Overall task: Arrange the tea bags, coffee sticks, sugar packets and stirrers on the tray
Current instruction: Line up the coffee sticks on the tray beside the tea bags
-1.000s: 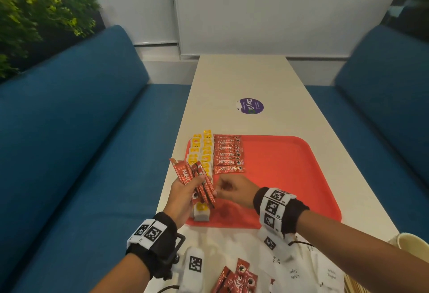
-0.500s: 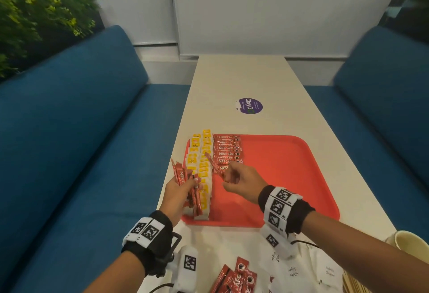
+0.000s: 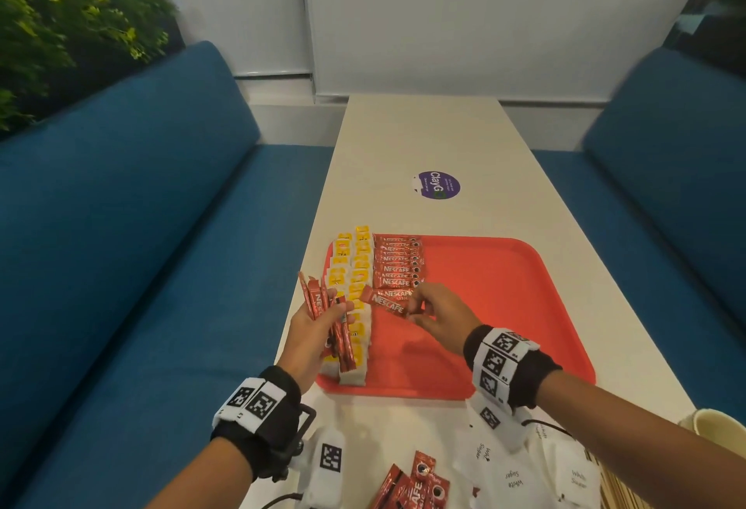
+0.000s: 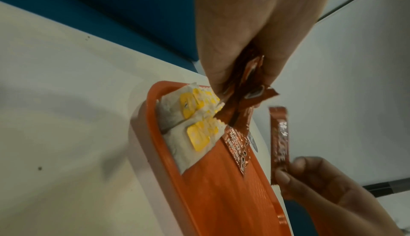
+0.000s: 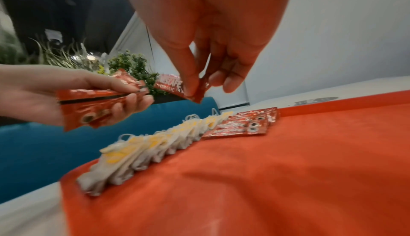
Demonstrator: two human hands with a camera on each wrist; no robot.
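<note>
A red tray (image 3: 504,306) lies on the long white table (image 3: 424,137). Two rows of yellow-tagged tea bags (image 3: 355,266) run along its left side, and a column of red coffee sticks (image 3: 397,262) lies beside them. My left hand (image 3: 319,327) grips a fan of several coffee sticks (image 3: 323,306) over the tray's left edge. My right hand (image 3: 440,314) pinches one coffee stick (image 3: 385,304) just above the near end of the column; the same stick (image 5: 177,88) shows in the right wrist view. Tea bags (image 4: 193,117) and tray rim (image 4: 150,134) appear in the left wrist view.
More coffee sticks (image 3: 411,484) and white sugar packets (image 3: 516,476) lie on the table near me. A paper cup (image 3: 718,428) stands at the lower right. Blue benches (image 3: 121,266) flank the table, a purple sticker (image 3: 438,184) lies beyond the tray, and a plant (image 3: 60,24) is far left.
My right hand drew one coffee stick out of the left hand's bundle and carried it right and forward, turning it flat over the near end of the column. The left hand stayed.
</note>
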